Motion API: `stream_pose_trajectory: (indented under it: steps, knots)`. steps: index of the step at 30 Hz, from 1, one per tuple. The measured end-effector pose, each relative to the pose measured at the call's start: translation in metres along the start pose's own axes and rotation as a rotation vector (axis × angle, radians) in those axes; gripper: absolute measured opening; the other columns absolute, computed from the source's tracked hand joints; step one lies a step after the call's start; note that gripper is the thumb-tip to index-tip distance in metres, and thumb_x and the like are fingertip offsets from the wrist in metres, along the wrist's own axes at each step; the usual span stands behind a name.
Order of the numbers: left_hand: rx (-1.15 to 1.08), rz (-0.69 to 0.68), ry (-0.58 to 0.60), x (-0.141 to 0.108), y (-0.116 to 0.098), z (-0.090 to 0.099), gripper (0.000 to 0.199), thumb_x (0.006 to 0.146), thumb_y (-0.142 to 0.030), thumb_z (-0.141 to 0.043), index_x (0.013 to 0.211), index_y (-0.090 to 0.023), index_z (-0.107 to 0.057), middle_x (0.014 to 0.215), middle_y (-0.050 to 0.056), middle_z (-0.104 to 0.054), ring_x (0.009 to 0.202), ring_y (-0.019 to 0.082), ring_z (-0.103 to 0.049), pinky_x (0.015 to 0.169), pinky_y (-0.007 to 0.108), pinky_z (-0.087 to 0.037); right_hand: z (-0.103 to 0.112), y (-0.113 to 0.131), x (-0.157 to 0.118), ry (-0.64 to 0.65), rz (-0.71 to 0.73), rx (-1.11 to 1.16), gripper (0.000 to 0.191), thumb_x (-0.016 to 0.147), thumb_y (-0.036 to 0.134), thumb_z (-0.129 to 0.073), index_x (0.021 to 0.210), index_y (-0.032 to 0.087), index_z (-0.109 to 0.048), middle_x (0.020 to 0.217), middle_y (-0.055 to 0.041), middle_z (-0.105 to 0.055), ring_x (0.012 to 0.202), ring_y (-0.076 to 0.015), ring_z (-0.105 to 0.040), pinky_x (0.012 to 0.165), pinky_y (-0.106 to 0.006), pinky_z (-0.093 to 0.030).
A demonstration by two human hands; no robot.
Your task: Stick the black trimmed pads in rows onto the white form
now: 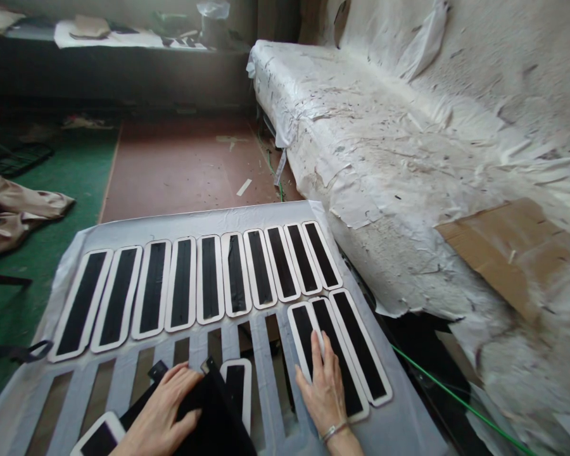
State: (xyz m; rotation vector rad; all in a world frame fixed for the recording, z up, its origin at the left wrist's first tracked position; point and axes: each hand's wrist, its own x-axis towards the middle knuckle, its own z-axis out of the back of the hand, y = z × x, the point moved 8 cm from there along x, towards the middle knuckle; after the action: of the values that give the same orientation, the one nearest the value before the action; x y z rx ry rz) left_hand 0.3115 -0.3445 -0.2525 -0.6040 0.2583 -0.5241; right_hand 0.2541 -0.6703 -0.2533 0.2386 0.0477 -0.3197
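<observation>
Black panels with white rounded borders (209, 278) lie side by side on a slotted board covered in grey cloth (190, 218). My right hand (323, 389), a bracelet at its wrist, rests on the near row with fingers stretched out. Its fingertips touch one white-bordered panel (344, 367); another panel (361, 345) lies just right of it. My left hand (171, 405) is closed round a black sheet-like piece (213, 411) at the lower middle. Beside this hand, two more panels, one left (99, 437) and one right (240, 386), are partly hidden.
Long slots (99, 389) run through the board's near half. A bench draped in stained white sheeting (384, 139) stands to the right, with cardboard (508, 253) on it. A green cable (456, 396) runs alongside. Tan cloth (19, 209) lies at the left, above green floor.
</observation>
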Motion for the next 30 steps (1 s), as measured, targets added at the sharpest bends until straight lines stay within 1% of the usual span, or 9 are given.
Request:
stream_pose_trajectory:
  steps: [4,8,11,15,18,21,23,26,30]
  knots:
    - [0.066,-0.020,0.070,0.006,-0.005,-0.001,0.039,0.078,-0.042,-0.061,0.114,-0.027,-0.059,0.112,0.003,-0.069,0.112,0.030,-0.059,0.101,0.047,-0.046,-0.001,0.008,-0.004,0.023,-0.040,-0.165,0.068,0.092,0.036,-0.041,0.150,0.019,-0.009,0.152,-0.0194,-0.024,0.103,-0.0312,-0.054,0.084,-0.049,-0.046]
    - [0.113,-0.008,0.127,0.010,-0.006,-0.004,0.036,0.080,-0.044,-0.060,0.111,-0.025,-0.060,0.110,0.003,-0.070,0.112,0.029,-0.060,0.103,0.047,-0.045,-0.003,0.014,-0.006,0.025,-0.051,-0.206,0.062,0.092,0.036,-0.040,0.146,0.011,-0.025,0.152,-0.0208,-0.025,0.111,-0.0340,-0.049,0.086,-0.050,-0.043]
    - [0.111,-0.009,0.139,0.010,-0.007,-0.007,0.037,0.081,-0.044,-0.059,0.111,-0.024,-0.060,0.111,0.004,-0.069,0.111,0.029,-0.060,0.103,0.048,-0.044,-0.008,0.015,-0.006,0.023,-0.055,-0.213,0.059,0.093,0.035,-0.039,0.144,0.008,-0.030,0.153,-0.0208,-0.022,0.114,-0.0352,-0.047,0.086,-0.050,-0.043]
    - [0.080,0.053,0.090,0.007,-0.003,-0.001,0.039,0.081,-0.043,-0.059,0.116,-0.026,-0.057,0.116,0.004,-0.067,0.115,0.030,-0.056,0.103,0.050,-0.044,-0.009,0.013,-0.006,-0.011,-0.063,-0.207,0.063,0.092,0.035,-0.039,0.147,0.009,-0.021,0.154,-0.0209,-0.020,0.116,-0.0363,-0.046,0.086,-0.050,-0.043]
    - [0.089,0.180,-0.070,0.013,-0.005,0.019,0.039,0.084,-0.041,-0.056,0.121,-0.028,-0.052,0.120,0.005,-0.063,0.117,0.030,-0.054,0.106,0.055,-0.039,-0.005,0.014,-0.006,-0.039,-0.063,-0.204,0.072,0.092,0.033,-0.041,0.149,0.015,-0.002,0.153,-0.0210,-0.023,0.111,-0.0351,-0.050,0.083,-0.049,-0.045]
    - [0.114,0.236,-0.269,0.028,-0.029,0.041,0.039,0.088,-0.041,-0.053,0.123,-0.025,-0.049,0.123,0.010,-0.058,0.117,0.031,-0.053,0.106,0.059,-0.035,-0.002,0.016,-0.006,-0.060,-0.063,-0.195,0.078,0.091,0.032,-0.041,0.148,0.019,0.011,0.152,-0.0208,-0.026,0.109,-0.0344,-0.052,0.080,-0.049,-0.046]
    - [0.094,0.187,-0.323,0.044,-0.059,0.041,0.036,0.089,-0.038,-0.052,0.122,-0.025,-0.050,0.124,0.010,-0.057,0.118,0.031,-0.052,0.104,0.058,-0.039,-0.002,0.016,-0.006,-0.071,-0.065,-0.196,0.079,0.091,0.031,-0.041,0.148,0.019,0.012,0.151,-0.0211,-0.027,0.109,-0.0348,-0.052,0.078,-0.049,-0.047]
    - [0.019,0.051,-0.197,0.073,-0.107,0.013,0.032,0.089,-0.029,-0.051,0.121,-0.026,-0.053,0.126,0.008,-0.058,0.120,0.028,-0.053,0.103,0.051,-0.045,-0.004,0.015,-0.006,-0.085,-0.049,-0.208,0.076,0.091,0.030,-0.042,0.149,0.016,0.004,0.151,-0.0218,-0.027,0.111,-0.0348,-0.052,0.078,-0.048,-0.048]
    - [-0.022,-0.057,-0.067,0.100,-0.150,-0.030,0.038,0.088,-0.023,-0.051,0.126,-0.024,-0.051,0.132,0.010,-0.056,0.122,0.028,-0.052,0.105,0.050,-0.043,-0.007,0.014,-0.003,-0.055,-0.026,-0.222,0.062,0.090,0.032,-0.045,0.143,0.006,-0.029,0.149,-0.0237,-0.029,0.112,-0.0339,-0.052,0.080,-0.046,-0.049]
